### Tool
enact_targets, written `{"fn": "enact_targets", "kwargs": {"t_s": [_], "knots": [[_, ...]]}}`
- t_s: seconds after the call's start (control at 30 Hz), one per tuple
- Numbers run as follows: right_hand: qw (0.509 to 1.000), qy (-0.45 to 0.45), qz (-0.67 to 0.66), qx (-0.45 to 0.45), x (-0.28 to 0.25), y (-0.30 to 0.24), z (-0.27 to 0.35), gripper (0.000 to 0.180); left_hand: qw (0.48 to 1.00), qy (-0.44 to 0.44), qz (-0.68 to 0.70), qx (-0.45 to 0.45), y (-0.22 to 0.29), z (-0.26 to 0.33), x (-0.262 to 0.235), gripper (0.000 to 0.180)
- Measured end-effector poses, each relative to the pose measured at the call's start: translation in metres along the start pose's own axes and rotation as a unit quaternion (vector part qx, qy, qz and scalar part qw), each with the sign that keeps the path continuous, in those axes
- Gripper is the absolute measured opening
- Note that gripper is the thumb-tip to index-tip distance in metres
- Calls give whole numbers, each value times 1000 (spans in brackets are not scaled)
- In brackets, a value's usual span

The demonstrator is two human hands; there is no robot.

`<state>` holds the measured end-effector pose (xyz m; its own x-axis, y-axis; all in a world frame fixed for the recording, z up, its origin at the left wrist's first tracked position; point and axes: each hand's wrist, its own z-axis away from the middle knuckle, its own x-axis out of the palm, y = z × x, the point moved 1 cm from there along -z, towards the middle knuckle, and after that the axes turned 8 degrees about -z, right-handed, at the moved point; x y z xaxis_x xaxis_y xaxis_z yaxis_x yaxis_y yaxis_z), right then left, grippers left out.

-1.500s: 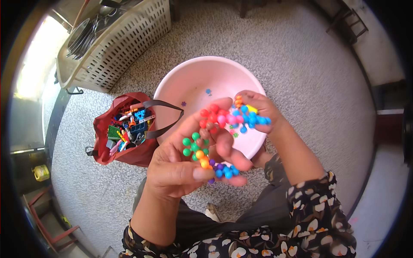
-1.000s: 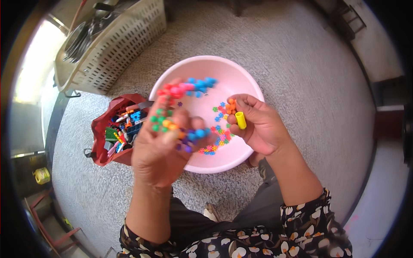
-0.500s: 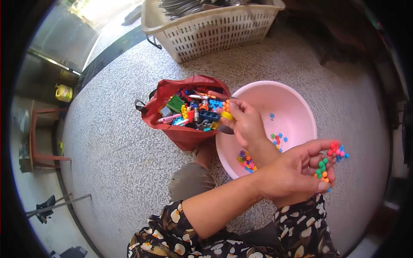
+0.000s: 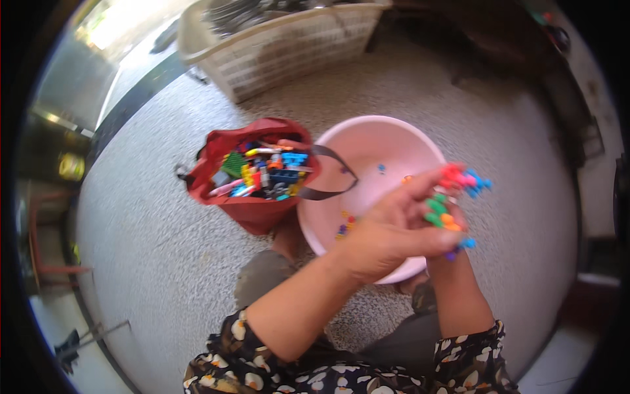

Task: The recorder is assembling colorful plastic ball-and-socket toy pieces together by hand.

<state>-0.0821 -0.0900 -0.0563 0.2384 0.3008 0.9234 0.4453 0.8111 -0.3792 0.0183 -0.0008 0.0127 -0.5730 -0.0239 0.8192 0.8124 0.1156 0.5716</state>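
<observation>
My left hand (image 4: 387,236) is closed around a cluster of knobbly plastic toy pieces (image 4: 441,209) in red, green, orange and blue, held past the right side of the basin. My right hand (image 4: 446,269) is behind it, mostly hidden by the left hand and the pieces, so its fingers cannot be made out. Under my arms is a pink basin (image 4: 380,122) with a few small coloured pieces (image 4: 346,223) in it. To its left stands an open red bag (image 4: 252,211) full of mixed toy bricks (image 4: 262,167); its dark strap (image 4: 341,164) hangs over the basin.
A white slatted plastic basket (image 4: 289,59) holding metal items stands at the far side. A yellow container (image 4: 71,167) and a reddish wooden stool frame (image 4: 46,268) are at the left. Dark furniture (image 4: 525,85) lines the far right.
My right hand has moved from the bag to the right, behind my left hand. The orange and yellow pieces it held are not clearly visible now. The whole view has shifted and blurred.
</observation>
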Motion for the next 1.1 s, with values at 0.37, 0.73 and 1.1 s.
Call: {"fn": "enact_targets", "kwargs": {"t_s": [0.37, 0.73, 1.1], "knots": [[984, 143, 85, -70, 34, -76, 76, 19, 989, -66, 135, 9, -32, -14, 2, 77], [947, 116, 267, -138, 57, -81, 89, 20, 976, -16, 214, -43, -55, -20, -2, 71], [893, 118, 394, -185, 63, -74, 96, 20, 993, -29, 111, -32, -50, -15, 5, 83]]}}
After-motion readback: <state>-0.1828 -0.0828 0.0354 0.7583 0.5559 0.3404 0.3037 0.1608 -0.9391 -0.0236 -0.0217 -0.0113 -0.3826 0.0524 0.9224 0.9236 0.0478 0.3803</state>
